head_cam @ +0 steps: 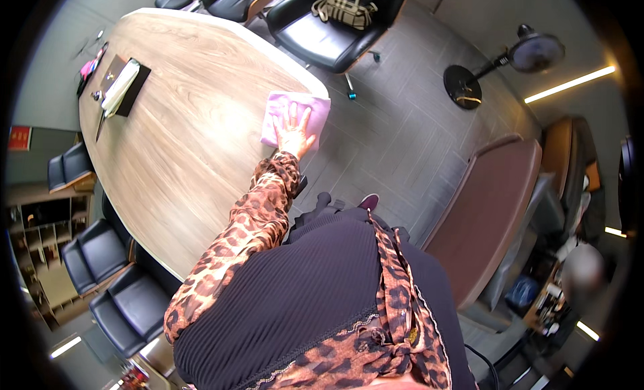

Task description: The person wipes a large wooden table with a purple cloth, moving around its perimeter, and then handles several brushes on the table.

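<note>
My left hand (294,133) lies flat, palm down and fingers spread, on a folded pink cloth (271,115). The cloth rests at the near right end of a large wood-grain table (191,103), along its pale rim, and its right side reaches the table's edge. A leopard-print sleeve covers the left arm, which stretches over the tabletop. My right hand is out of view. Before me on that side are my dark ribbed top, a knotted leopard-print scarf and the grey floor.
A black tissue box (133,90) stands on the table's far part. Black office chairs (322,32) surround the table, one bearing a checked handbag (347,10). A black pedestal fan (463,87) and a brown padded bench (488,214) stand to the right. Another person is at the far right.
</note>
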A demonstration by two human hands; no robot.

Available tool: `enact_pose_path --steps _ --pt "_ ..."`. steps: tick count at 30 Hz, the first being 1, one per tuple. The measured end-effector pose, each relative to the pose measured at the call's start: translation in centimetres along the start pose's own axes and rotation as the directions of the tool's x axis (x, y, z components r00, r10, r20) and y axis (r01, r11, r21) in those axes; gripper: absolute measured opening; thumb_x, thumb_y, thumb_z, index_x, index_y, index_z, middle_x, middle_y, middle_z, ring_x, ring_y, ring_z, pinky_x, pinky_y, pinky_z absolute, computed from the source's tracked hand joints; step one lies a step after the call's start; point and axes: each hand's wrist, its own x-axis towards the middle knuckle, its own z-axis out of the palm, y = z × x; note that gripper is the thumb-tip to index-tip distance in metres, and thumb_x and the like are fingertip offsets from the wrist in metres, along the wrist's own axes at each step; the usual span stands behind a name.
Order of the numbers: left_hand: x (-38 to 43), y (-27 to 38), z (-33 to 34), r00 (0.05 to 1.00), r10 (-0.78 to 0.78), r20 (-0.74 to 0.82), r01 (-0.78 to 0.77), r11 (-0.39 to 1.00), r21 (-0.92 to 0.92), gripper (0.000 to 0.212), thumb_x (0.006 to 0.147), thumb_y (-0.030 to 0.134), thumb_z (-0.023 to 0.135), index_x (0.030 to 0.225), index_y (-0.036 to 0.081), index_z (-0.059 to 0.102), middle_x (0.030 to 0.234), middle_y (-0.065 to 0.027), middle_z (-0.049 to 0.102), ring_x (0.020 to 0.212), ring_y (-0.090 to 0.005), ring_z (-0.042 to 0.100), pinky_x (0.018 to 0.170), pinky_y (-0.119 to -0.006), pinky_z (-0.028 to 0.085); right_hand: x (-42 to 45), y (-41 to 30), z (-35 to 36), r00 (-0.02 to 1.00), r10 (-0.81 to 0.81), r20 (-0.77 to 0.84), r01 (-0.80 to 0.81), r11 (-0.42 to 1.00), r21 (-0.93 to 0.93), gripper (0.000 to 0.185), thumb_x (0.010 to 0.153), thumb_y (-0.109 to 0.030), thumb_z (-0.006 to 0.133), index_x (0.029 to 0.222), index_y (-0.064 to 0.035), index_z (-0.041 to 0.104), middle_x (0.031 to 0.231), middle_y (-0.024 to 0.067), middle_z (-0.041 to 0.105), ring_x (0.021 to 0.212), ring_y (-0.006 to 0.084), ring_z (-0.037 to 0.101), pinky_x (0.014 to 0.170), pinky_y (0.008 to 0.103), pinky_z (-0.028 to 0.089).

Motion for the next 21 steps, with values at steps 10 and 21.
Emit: enact_pose_path --steps 10,21 --pt "0.3 2.3 -0.4 0.994 0.068 -0.083 -0.076 0.993 -0.094 0.084 0.073 0.051 0.066 0.145 0.031 0.028 0.154 -0.0152 0.01 0.142 -0.036 0.005 0.108 -0.064 0.001 1.1 -7.5 0.9 0.996 -0.088 -0.022 0.089 0.996 0.029 0.033 0.094 -0.027 0.051 0.123 -0.0114 0.055 0.094 0.0022 0.064 0.07 0.0107 0.064 0.05 0.0241 0.045" --pt "-1.5 8.4 -2.2 0.979 -0.202 -0.026 0.193 0.962 -0.193 0.073 0.077 0.052 0.058 0.142 0.023 0.038 0.155 -0.0127 0.012 0.142 -0.0351 0.003 0.105 -0.068 -0.002 12.9 -6.7 -0.6 0.889 -0.441 0.123 0.458 0.845 -0.276 0.031 0.088 -0.02 0.057 0.11 0.0003 0.062 0.09 0.0091 0.067 0.077 0.0165 0.064 0.068 0.0286 0.051"
